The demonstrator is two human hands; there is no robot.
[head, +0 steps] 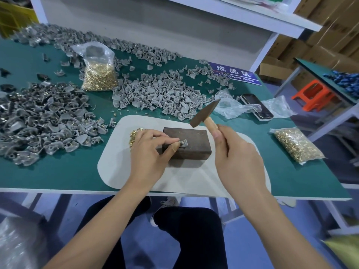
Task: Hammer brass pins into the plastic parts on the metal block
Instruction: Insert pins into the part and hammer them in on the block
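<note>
Green table [58,171] sign [235,73] reads "Finished Area" (partly covered)

Metal block [189,141], frame centre: dark, matt, faintly scuffed. Hammer [206,117]: dull brown metal head w/ pale smooth wood handle. Plastic parts [159,94], upper centre: grey, matt. Brass pins [136,133]: shiny gold. Bag [98,66], upper left: clear glossy plastic film. Pad [116,162] under block: off-white, matt, smooth. Tabletop [58,175]: matt green.
</note>
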